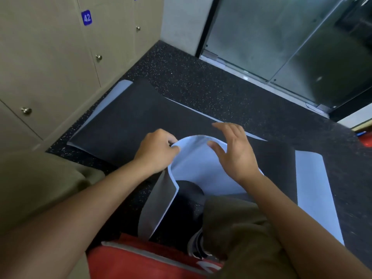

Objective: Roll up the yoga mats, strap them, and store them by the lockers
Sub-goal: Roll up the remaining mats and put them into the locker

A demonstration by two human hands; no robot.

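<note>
A dark grey yoga mat [128, 119] with a pale blue underside lies spread on the speckled floor beside the lockers [46, 63]. Its near end is lifted and curled over, showing the pale blue face [197, 164]. My left hand [157, 152] pinches the curled edge at its top left. My right hand [233, 150] hovers with relaxed, spread fingers over the curl's right side, the thumb close to the blue surface. Another strip of pale blue mat [316, 190] lies flat at the right.
Beige lockers with metal knobs line the left wall, one numbered 42 [86, 17]. A glass sliding door [291, 47] stands at the back right. A red mat or bag [145, 260] lies near my knees, and another red object [366, 140] sits at the right edge.
</note>
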